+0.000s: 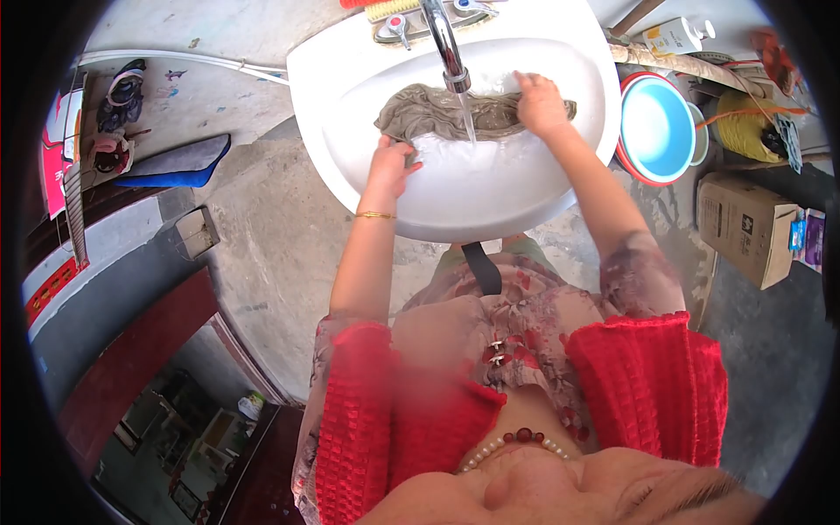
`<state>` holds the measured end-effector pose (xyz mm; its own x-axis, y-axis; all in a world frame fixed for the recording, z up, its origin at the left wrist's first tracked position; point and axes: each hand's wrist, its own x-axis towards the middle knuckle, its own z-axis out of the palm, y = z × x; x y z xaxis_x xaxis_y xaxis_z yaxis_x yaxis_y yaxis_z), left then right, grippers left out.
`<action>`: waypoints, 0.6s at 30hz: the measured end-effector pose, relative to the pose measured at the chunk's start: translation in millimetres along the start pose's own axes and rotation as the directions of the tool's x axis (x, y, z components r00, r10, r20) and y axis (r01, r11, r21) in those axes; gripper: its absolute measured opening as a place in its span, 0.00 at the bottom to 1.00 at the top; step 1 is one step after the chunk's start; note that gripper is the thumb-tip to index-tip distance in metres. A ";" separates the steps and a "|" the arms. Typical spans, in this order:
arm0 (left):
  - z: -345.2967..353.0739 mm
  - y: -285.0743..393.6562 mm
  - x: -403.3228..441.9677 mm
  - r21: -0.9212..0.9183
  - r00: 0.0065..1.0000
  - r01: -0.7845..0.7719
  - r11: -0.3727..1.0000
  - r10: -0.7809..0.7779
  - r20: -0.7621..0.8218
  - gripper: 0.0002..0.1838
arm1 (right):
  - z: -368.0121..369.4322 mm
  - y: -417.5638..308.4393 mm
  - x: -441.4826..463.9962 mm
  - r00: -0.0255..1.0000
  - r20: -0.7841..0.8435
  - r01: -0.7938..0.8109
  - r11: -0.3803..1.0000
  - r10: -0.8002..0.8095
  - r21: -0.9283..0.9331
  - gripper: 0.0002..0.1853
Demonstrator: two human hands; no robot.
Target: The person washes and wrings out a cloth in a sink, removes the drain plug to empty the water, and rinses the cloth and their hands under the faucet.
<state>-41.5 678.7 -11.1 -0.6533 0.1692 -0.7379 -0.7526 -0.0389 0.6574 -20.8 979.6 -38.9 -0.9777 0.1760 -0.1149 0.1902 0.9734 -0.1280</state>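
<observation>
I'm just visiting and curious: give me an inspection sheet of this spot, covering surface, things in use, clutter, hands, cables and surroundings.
Surface: white sink, wet inside.
Job's things: crumpled brownish cloth in the sink, under a running tap.
Clutter: blue basin, box and pump bottle, all right of the sink.
Grip: left hand at the cloth's left end, right hand on its right end; firmness can't be told.
Cables: white cord or pipe left of the sink; which, unclear.
Surroundings: greyish floor, patchy in colour.
</observation>
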 end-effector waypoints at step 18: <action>59.1 -39.0 10.8 -0.331 0.994 0.094 0.939 -0.110 -0.029 0.21 | 10.7 -57.6 -28.0 0.938 0.282 0.160 0.975 -0.199 0.157 0.22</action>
<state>-14.3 740.2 -35.6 -0.5688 0.1440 -0.8098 -0.7954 -0.3469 0.4970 -3.5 917.0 -38.9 -0.9301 -0.0705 -0.3605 0.0432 0.9536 -0.2978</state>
